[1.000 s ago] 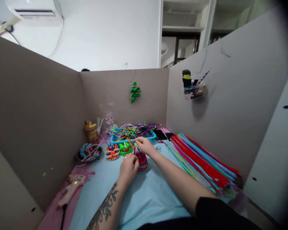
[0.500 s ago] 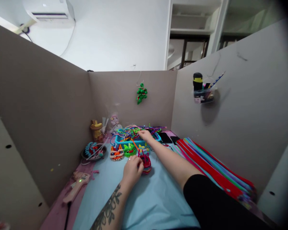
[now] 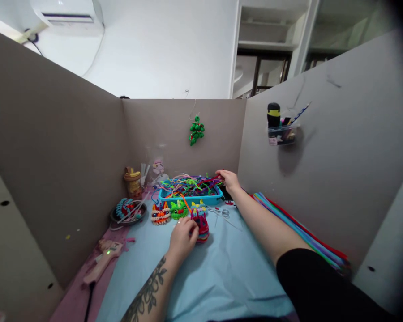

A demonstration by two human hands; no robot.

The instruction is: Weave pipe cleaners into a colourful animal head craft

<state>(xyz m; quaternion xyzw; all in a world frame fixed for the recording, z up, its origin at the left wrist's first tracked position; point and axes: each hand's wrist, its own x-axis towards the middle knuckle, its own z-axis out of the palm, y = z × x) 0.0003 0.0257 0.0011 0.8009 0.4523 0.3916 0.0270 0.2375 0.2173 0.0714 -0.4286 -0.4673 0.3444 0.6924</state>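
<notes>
Left hand (image 3: 182, 235): fingers curled in on red piece (image 3: 202, 231), over blue cloth (image 3: 218, 268). Right hand (image 3: 229, 180), one o'clock of it, pinches red strand (image 3: 211, 179) above tub (image 3: 191, 201). Best, I'd judge: anchor left, ease strand from tangle (image 3: 184, 183), avoid scissors (image 3: 225, 213) at two.

The left hand (image 3: 183, 235) hides the left side of the red looped piece (image 3: 203, 231), the right forearm (image 3: 267, 226) covers part of the strip bundle (image 3: 302, 230), and the red strand (image 3: 212, 179) in the right hand (image 3: 229, 180) blurs into the tangle (image 3: 185, 185).
</notes>
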